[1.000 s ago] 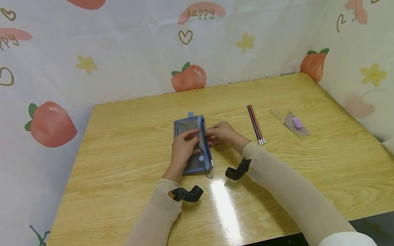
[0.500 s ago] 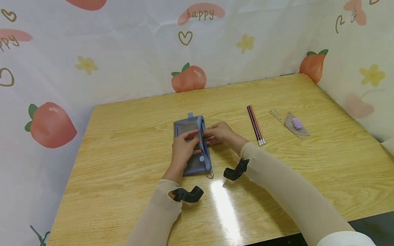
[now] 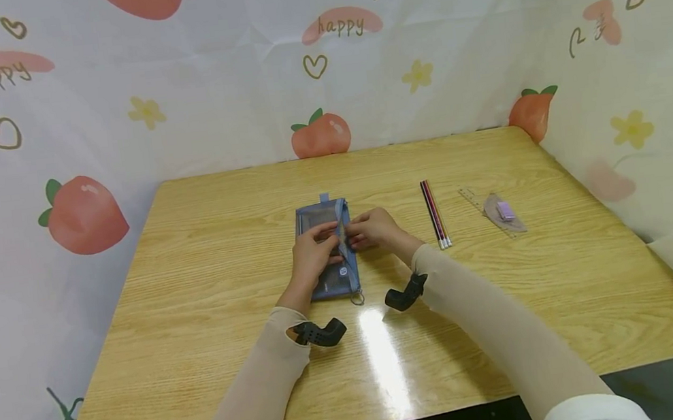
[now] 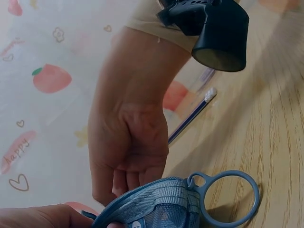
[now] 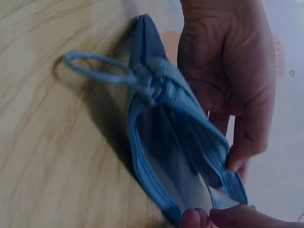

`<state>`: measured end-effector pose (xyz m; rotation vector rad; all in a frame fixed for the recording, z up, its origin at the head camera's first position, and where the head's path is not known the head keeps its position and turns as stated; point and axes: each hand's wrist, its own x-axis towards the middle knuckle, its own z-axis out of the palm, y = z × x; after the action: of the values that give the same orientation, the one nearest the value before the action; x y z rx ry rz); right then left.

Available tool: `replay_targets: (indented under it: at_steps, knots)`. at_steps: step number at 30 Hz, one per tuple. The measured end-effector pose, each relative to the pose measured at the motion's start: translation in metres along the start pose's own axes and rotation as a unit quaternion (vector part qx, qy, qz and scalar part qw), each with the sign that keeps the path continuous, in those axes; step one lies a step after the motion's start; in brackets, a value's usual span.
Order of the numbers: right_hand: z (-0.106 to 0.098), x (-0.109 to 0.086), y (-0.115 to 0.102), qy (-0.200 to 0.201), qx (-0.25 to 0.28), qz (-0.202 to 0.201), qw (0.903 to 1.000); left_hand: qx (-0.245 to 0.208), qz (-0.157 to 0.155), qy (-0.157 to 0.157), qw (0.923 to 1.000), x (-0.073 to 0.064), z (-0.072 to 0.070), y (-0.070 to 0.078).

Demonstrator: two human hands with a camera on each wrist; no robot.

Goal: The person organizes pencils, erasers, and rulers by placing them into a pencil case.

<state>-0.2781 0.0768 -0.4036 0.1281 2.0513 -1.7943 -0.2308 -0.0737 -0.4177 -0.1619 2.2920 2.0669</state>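
A blue mesh pencil case (image 3: 317, 216) lies on the table in front of me in the head view. Its zipped mouth gapes along the right side. My left hand (image 3: 312, 257) rests over the case and grips one edge of the mouth between thumb and fingers. At the opposite edge, my right hand (image 3: 375, 228) has its thumb and fingertips pinched at the rim. The right wrist view looks into the spread opening, with a loop ring (image 5: 97, 71) at the zip's end. My right fingertips (image 5: 192, 218) are at the lower rim there; the left wrist view partly hides them behind the case.
Right of the case, three pencils (image 3: 436, 214) lie side by side on the wooden table (image 3: 207, 265). Beyond them are a clear ruler (image 3: 472, 200) and a flat greyish piece with a purple eraser (image 3: 506, 211) on it. A patterned cloth hangs behind.
A pencil end stuck out at the case's lower right edge one second ago; it no longer shows there. My right hand has shifted slightly left against the case. The left hand stays in place.
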Motion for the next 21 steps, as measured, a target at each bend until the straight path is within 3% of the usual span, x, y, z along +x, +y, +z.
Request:
replay_targets:
  at_steps: [5, 10, 16, 18, 21]
  knots:
    - [-0.025, -0.004, -0.007, 0.015, -0.07, -0.043, 0.9965, -0.001, 0.004, 0.005, 1.0, 0.0, 0.0, -0.001]
    - [-0.073, -0.005, -0.021, 0.061, -0.153, -0.067, 0.9842, -0.005, 0.008, 0.007, 0.9999, 0.0, 0.0, 0.0]
    - [-0.13, -0.002, -0.025, 0.145, -0.252, -0.064, 0.9546, -0.003, 0.007, 0.008, 0.9999, 0.0, 0.0, 0.001]
    - [-0.141, -0.001, -0.023, 0.161, -0.26, -0.053, 0.9506, -0.003, 0.007, 0.01, 0.9999, -0.001, 0.0, 0.001]
    - [-0.151, -0.001, -0.017, 0.166, -0.252, -0.034, 0.9527, -0.005, 0.006, 0.01, 0.9999, -0.002, 0.0, 0.0]
